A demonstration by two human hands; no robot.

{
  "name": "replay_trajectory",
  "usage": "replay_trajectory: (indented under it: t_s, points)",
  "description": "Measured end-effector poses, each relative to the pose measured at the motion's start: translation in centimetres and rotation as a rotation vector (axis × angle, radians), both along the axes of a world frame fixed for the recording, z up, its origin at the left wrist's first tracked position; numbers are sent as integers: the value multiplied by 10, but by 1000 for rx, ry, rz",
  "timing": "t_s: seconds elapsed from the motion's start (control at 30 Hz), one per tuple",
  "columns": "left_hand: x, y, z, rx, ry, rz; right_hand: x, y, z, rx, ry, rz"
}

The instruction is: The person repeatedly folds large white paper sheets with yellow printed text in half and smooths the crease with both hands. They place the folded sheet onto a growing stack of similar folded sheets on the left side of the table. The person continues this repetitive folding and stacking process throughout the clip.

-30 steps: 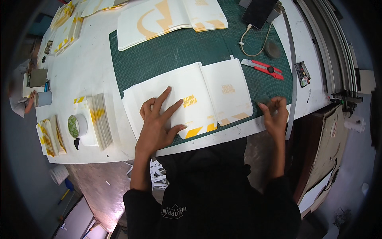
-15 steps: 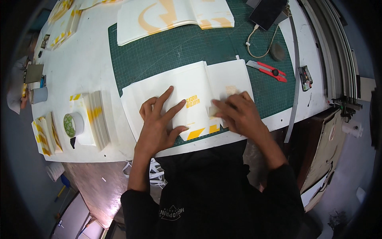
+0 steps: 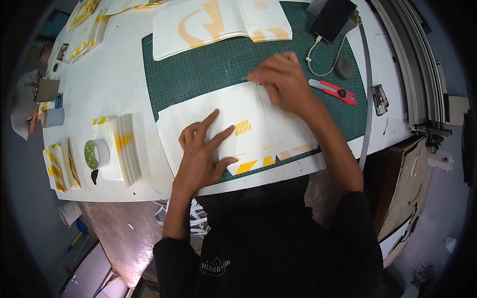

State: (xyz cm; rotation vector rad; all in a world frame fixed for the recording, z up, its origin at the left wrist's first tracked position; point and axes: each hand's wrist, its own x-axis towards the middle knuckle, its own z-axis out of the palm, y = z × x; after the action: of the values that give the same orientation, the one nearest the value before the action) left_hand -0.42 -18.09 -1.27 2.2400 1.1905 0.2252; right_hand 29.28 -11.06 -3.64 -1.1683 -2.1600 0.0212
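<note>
A white folded paper sheet (image 3: 218, 107) with yellow print lies on the green cutting mat (image 3: 198, 74) in front of me. My left hand (image 3: 201, 151) rests on its left panel, fingers spread and pressing down, holding nothing. At the sheet's far edge, near the top of the fold, is my right hand (image 3: 283, 79), its fingers pinched. A small pale piece (image 3: 247, 78) shows at its fingertips, too blurred to name. The right panel (image 3: 293, 131) lies partly under my right wrist and forearm.
A red cutter (image 3: 338, 92) lies right of the sheet, near a phone (image 3: 333, 21) with a cable and a round grey stone (image 3: 344, 68). Printed sheets (image 3: 198, 25) lie at the back. On the left stand a tape roll (image 3: 97, 154) and paper stacks (image 3: 129, 154).
My right hand has moved from the lower part of the fold up to the sheet's far edge, with the small pale piece. My left hand stays on the left panel.
</note>
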Motion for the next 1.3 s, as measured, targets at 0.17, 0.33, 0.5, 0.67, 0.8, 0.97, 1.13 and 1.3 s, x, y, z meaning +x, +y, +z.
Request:
replay_trajectory:
  t_s: [0.17, 0.33, 0.5, 0.67, 0.8, 0.97, 1.13, 1.3]
  points:
    - [0, 0, -6, 38, -43, -33, -7, -92, -19, -122, -52, -16]
    - [2, 0, -5, 32, -22, -31, -10, -191, -16, -182, -42, -14]
    - [-2, -5, -6, 27, -5, -18, 51, -209, -4, -142, 157, -409]
    - [-5, -3, -7, 78, -3, -79, 72, -209, -11, -136, -87, -748]
    - [-11, 6, -4, -62, -174, -24, 1, -212, 1, -155, 10, -331]
    - [-17, 6, -8, -58, -240, 5, -60, -195, -11, -154, -94, -111]
    - [-18, 4, -13, -123, -247, 58, -65, -184, -10, -80, -87, -127]
    - [-22, -3, -11, -88, -349, 16, -80, -194, -12, -332, 717, -430]
